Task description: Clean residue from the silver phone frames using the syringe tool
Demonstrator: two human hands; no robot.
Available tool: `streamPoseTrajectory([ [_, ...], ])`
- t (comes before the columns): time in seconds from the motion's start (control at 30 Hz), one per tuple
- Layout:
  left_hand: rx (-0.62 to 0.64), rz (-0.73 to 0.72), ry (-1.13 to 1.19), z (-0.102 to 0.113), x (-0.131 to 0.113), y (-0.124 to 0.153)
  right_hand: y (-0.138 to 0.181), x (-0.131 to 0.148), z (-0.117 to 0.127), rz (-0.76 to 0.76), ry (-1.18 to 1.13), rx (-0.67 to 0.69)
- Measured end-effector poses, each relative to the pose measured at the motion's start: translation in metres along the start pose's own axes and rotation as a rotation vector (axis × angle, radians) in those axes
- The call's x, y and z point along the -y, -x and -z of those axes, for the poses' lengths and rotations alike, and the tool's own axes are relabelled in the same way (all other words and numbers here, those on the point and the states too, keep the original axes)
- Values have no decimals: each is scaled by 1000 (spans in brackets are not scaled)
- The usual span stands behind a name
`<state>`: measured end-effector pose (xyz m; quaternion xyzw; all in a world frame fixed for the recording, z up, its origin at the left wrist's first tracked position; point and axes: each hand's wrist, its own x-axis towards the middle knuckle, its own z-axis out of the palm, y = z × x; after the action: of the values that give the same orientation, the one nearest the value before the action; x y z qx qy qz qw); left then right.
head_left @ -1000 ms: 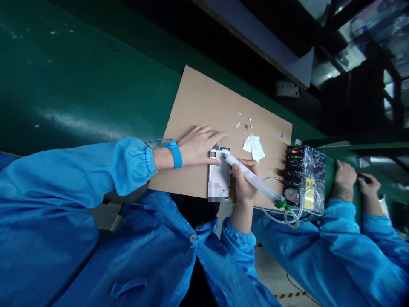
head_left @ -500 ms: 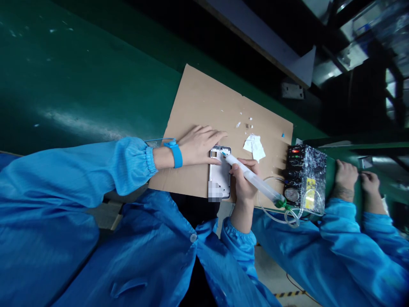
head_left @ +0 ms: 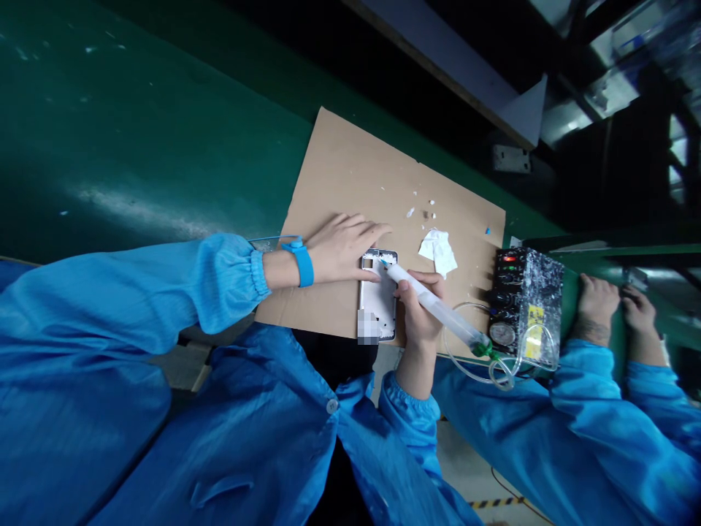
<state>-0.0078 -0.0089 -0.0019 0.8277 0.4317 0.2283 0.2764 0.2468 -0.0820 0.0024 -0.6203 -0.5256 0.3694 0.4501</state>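
Gripping one syringe: right hand. Left hand spread, thumb over one phone frame.

A syringe angled over a phone-shaped frame
Right fingers grip it, blue tip near the frame's upper end; left fingers spread at the frame's upper left; cardboard lies beneath on the green surface, white scraps on it; clear tubing loops beside a speckled box; a co-worker's hands show farther right.

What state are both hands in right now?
Left hand: open, fingers spread, thumb over the edge of the phone-shaped frame.
Right hand: closed, holding the syringe with its tip over the frame.
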Motion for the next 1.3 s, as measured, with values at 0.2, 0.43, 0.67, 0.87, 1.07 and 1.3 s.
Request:
streamPoseTrajectory([
  [0.2, 3, -3, 1, 0, 0, -1, 1, 2, 1, -5, 32, 37],
  [0.43, -14, -9, 0, -1, 0, 0, 0, 2, 1, 2, 21, 27],
  [0.67, -27, -17, 3, -2, 2, 0, 1, -1, 2, -10, -8, 31],
  [0.87, -25, -19, -5, -3, 2, 0, 1, -5, 3, 5, -3, 48],
  [1.07, -15, -12, -17, -1, 1, 0, 1, -7, 2, 23, 9, 33],
  [1.3, -17, -20, -15, -2, 0, 0, 1, -5, 2, 22, -9, 30],
])
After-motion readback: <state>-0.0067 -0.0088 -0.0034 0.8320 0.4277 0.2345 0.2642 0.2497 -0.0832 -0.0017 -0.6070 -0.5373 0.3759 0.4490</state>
